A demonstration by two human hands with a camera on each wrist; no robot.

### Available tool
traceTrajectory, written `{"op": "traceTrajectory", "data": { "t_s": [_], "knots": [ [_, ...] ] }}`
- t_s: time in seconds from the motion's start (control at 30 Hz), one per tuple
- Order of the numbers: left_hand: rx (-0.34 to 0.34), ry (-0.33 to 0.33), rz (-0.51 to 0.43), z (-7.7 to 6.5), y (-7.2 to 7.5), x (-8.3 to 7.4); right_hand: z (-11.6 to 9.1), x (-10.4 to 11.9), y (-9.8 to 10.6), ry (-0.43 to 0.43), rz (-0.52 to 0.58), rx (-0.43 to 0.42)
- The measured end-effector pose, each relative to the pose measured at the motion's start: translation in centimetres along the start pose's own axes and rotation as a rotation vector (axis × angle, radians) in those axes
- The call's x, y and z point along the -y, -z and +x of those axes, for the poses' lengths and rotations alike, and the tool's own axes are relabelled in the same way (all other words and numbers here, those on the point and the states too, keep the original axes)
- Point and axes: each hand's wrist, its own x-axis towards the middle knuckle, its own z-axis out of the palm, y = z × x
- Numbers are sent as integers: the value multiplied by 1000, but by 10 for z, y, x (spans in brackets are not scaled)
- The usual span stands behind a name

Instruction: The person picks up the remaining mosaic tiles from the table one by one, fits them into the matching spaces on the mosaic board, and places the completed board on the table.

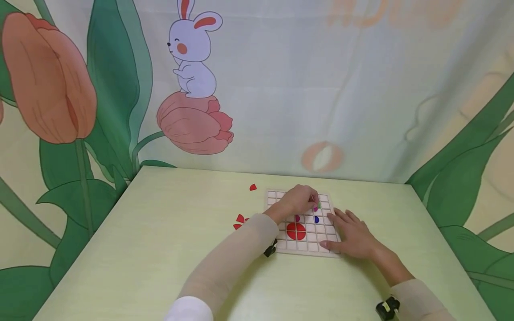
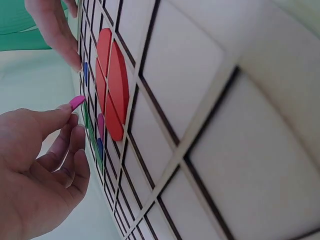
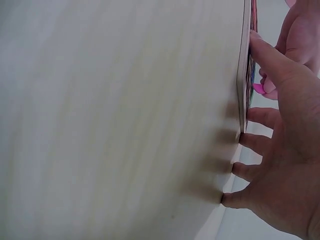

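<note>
With my left hand I pinch a pink piece between thumb and finger, over the far part of the board; whether it touches the board, I cannot say surely. My right hand has its fingers spread apart at the board's right edge, thumb upon it. Near them lies a blue piece. Four red pieces make a circle on the board; loose red pieces lie left of it, on the table.

Beige sleeves; white fabric beyond left one; black wrist units (yellowish patch on right one)
</note>
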Motion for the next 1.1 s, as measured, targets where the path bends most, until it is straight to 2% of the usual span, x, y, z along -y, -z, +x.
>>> {"op": "traceTrajectory", "data": {
  "t_s": [0.23, 0.4, 0.63, 1.1],
  "knots": [
    [11, 37, -15, 3, -3, -1, 0, 1, 3, 1, -8, -3],
    [13, 21, -21, 4, -4, -1, 0, -1, 2, 0, -9, -4],
    [63, 60, -48, 5, -5, -1, 1, -3, -2, -2, -3, -2],
    [37, 30, 16, 6, -5, -1, 2, -3, -2, -5, 5, 5]
  ]
}}
